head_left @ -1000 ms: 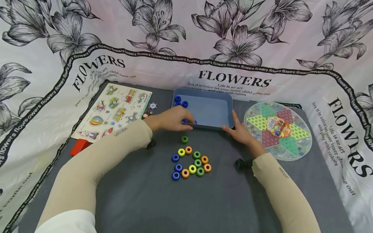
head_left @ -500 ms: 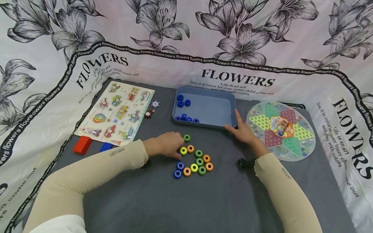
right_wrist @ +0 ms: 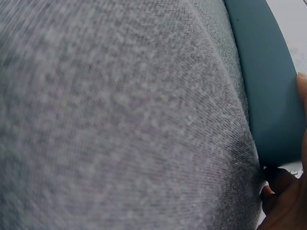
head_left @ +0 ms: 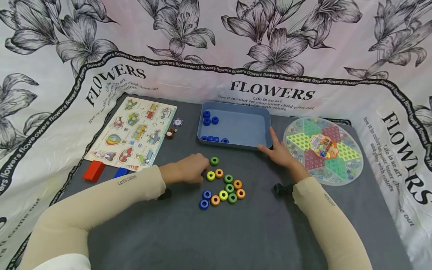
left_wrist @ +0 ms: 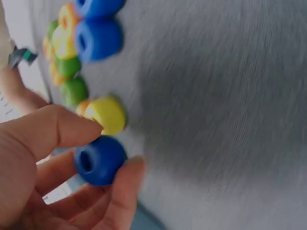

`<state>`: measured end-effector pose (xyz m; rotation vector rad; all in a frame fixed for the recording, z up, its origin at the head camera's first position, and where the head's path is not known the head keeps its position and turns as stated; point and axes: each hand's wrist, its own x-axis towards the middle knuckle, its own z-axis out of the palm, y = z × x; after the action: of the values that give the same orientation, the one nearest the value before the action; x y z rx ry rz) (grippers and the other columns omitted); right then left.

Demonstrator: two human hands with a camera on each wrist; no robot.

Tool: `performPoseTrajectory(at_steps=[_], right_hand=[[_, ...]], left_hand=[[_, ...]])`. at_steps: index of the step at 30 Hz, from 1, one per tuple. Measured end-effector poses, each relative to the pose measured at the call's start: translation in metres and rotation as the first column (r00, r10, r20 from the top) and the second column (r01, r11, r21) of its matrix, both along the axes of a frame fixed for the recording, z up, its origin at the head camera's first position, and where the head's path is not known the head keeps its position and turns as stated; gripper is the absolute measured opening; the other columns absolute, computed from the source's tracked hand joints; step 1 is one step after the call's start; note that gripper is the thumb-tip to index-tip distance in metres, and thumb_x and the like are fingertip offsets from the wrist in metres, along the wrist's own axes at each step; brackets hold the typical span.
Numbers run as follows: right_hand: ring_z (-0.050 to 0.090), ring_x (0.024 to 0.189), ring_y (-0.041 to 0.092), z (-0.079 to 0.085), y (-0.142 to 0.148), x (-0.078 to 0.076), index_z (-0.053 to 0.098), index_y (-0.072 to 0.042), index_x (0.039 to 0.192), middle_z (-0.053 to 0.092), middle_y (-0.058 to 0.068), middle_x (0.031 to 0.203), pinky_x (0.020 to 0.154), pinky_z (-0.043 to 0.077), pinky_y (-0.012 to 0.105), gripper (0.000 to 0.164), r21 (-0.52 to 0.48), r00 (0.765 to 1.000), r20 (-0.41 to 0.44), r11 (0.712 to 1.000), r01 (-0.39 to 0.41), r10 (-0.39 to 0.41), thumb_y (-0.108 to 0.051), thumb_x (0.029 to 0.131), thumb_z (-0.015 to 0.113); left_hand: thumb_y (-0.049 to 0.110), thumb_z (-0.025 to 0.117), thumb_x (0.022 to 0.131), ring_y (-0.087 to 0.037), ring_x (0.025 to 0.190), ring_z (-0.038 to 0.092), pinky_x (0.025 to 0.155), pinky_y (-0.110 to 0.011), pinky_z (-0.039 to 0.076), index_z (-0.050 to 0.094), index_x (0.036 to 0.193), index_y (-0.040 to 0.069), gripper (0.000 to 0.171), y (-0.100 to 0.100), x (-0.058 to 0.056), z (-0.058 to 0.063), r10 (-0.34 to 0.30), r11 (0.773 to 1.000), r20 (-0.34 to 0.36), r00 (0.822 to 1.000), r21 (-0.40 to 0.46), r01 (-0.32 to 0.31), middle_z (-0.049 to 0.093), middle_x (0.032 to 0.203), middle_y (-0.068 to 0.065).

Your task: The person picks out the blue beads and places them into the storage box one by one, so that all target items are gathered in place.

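My left hand pinches a blue bead between thumb and fingertips, low over the table. Right next to it lies a yellow bead. More loose beads, among them a blue bead, a yellow bead and a green bead, form an open curve; a lone green bead lies above it. My right hand rests at the near right corner of the blue-grey tray, thumb at the front wall and a straight finger along the side. Several blue beads sit in the tray's left part.
At left lies a picture puzzle board, with a red block and a blue block at its near edge. A poker chip and a small brown figure lie beside it. At right is a round game board.
My left hand has come from the tray's front left corner down to the table and picked up the blue bead from the curve's upper left end. My right hand stays at the tray.
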<state>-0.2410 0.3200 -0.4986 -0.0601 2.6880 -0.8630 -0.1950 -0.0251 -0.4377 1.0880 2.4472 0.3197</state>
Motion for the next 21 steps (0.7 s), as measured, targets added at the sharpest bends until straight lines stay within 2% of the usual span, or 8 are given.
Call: performPoseTrajectory(at_steps=[4, 6, 9, 11, 13, 18, 21], right_hand=[[0.000, 0.135, 0.057, 0.001, -0.002, -0.001, -0.022, -0.031, 0.145, -0.003, 0.016, 0.157, 0.107, 0.011, 0.067, 0.095, 0.007, 1.000, 0.004, 1.000, 0.003, -0.003, -0.065, 0.086, 0.044], [0.000, 0.135, 0.057, 0.000, -0.002, 0.000, -0.022, -0.031, 0.146, -0.002, 0.017, 0.157, 0.107, 0.012, 0.067, 0.094, 0.009, 1.000, -0.002, 1.000, 0.003, -0.003, -0.064, 0.087, 0.044], [0.002, 0.136, 0.056, 0.001, -0.002, 0.000, -0.020, -0.030, 0.146, 0.000, 0.017, 0.157, 0.108, 0.012, 0.067, 0.093, 0.011, 1.000, -0.016, 1.000, 0.002, -0.002, -0.063, 0.087, 0.044], [0.003, 0.136, 0.056, 0.001, -0.002, 0.000, -0.020, -0.030, 0.146, 0.000, 0.018, 0.157, 0.107, 0.012, 0.067, 0.093, 0.011, 1.000, -0.023, 1.000, 0.002, -0.002, -0.063, 0.087, 0.044], [0.004, 0.136, 0.055, 0.000, -0.001, 0.000, -0.020, -0.031, 0.146, 0.000, 0.017, 0.157, 0.107, 0.013, 0.067, 0.093, 0.008, 1.000, -0.029, 1.000, 0.002, -0.001, -0.063, 0.087, 0.044], [0.005, 0.136, 0.056, -0.005, 0.000, 0.001, -0.020, -0.031, 0.146, 0.001, 0.017, 0.157, 0.106, 0.014, 0.067, 0.093, 0.003, 0.999, -0.036, 1.000, 0.004, -0.004, -0.063, 0.087, 0.044], [0.004, 0.135, 0.056, -0.005, 0.001, 0.000, -0.020, -0.032, 0.146, 0.001, 0.017, 0.157, 0.106, 0.014, 0.068, 0.093, 0.001, 0.999, -0.034, 1.000, 0.008, -0.008, -0.064, 0.087, 0.044]], left_hand=[[0.005, 0.059, 0.080, -0.014, 0.069, 0.045, 0.058, -0.024, 0.037, 0.071, 0.095, 0.002, 0.020, -0.004, -0.014, 0.016, 0.035, 0.990, -0.116, 0.993, 0.136, -0.020, 0.055, 0.083, -0.005], [0.005, 0.055, 0.084, -0.016, 0.075, 0.050, 0.065, -0.027, 0.043, 0.070, 0.104, 0.003, 0.025, -0.004, -0.023, 0.024, 0.075, 0.977, -0.179, 0.981, 0.209, -0.036, 0.058, 0.092, -0.008], [0.010, 0.053, 0.090, -0.022, 0.091, 0.059, 0.082, -0.035, 0.049, 0.065, 0.113, 0.004, 0.027, -0.001, -0.039, 0.035, 0.148, 0.955, -0.239, 0.960, 0.288, -0.076, 0.062, 0.105, -0.011], [0.015, 0.054, 0.092, -0.024, 0.102, 0.060, 0.090, -0.038, 0.048, 0.063, 0.117, 0.005, 0.029, 0.002, -0.051, 0.039, 0.202, 0.941, -0.256, 0.945, 0.317, -0.115, 0.064, 0.113, -0.011], [0.021, 0.057, 0.092, -0.023, 0.106, 0.061, 0.092, -0.038, 0.048, 0.062, 0.120, 0.006, 0.032, 0.004, -0.063, 0.041, 0.246, 0.931, -0.254, 0.935, 0.329, -0.155, 0.064, 0.117, -0.011], [0.032, 0.065, 0.087, -0.017, 0.085, 0.064, 0.077, -0.032, 0.052, 0.066, 0.114, 0.010, 0.035, 0.009, -0.088, 0.041, 0.284, 0.929, -0.238, 0.929, 0.310, -0.204, 0.069, 0.104, -0.007], [0.033, 0.067, 0.085, -0.017, 0.086, 0.063, 0.076, -0.031, 0.052, 0.066, 0.115, 0.010, 0.038, 0.011, -0.098, 0.041, 0.312, 0.922, -0.215, 0.926, 0.305, -0.240, 0.069, 0.105, -0.007]])
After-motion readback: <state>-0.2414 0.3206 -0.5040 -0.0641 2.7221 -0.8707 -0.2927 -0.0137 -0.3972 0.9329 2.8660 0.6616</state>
